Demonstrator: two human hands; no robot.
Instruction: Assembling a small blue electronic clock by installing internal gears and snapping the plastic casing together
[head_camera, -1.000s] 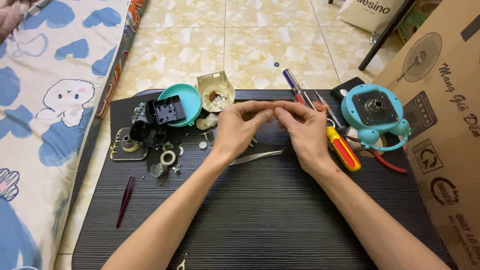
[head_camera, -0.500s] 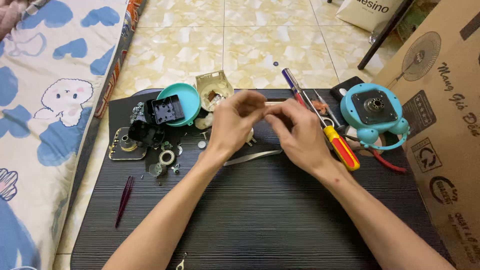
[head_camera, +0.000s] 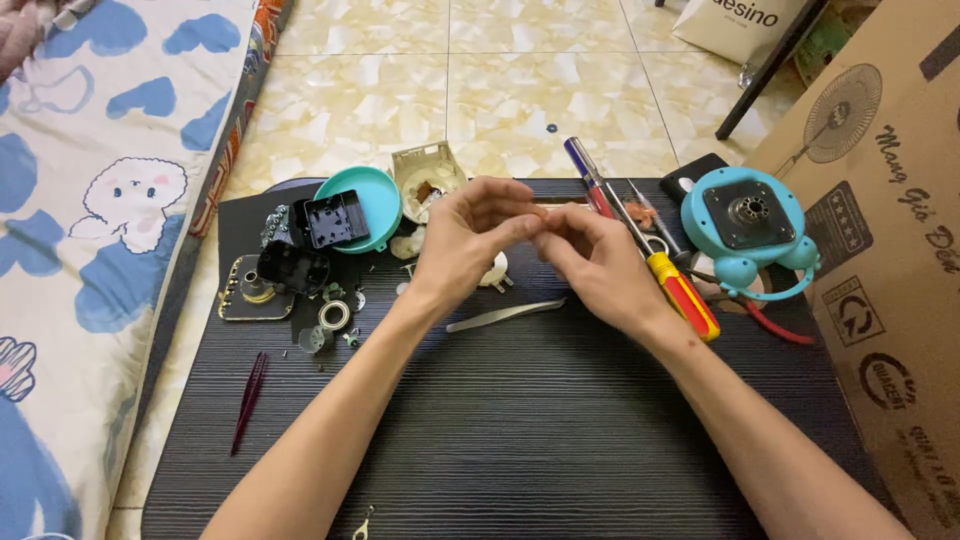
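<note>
Fingers (head_camera: 520, 228) of both hands are pinched together at one spot over the middle of the table (head_camera: 520, 440), toward its far edge. What is held between them cannot be told; it is too small and hidden by the fingertips. The left hand (head_camera: 470, 245) is curled, thumb and forefinger narrowed to a pinch. The right hand (head_camera: 600, 265) meets it from the other side, fingers likewise narrowed.

Compared with a second ago, the hands have been raised slightly and drawn closer, the pinch tightened. This is judged to mean a small part is being fitted or worked loose, not yet set down.

Just below the hands, tweezers (head_camera: 505, 314) lie flat on the table, untouched. A small white part (head_camera: 494, 270) is partly hidden under the left hand.

Toward the far left corner: a teal cap (head_camera: 375, 205) with a black housing (head_camera: 335, 218) resting in it, a beige shell (head_camera: 428, 178) beside it, a black gear block (head_camera: 292, 266), a brass plate (head_camera: 245, 293), loose washers (head_camera: 333, 316) and screws.

By the left edge a dark red tool (head_camera: 248, 402) lies alone.

Right of the hands: a yellow-red screwdriver (head_camera: 680, 295), a purple screwdriver (head_camera: 585, 172), then a teal motor body (head_camera: 745, 220) near the far right corner, red wire trailing.

Off the table: a box (head_camera: 890, 250) at the right, a patterned mattress (head_camera: 90, 220) at the left, tiled floor (head_camera: 500, 90) beyond.
</note>
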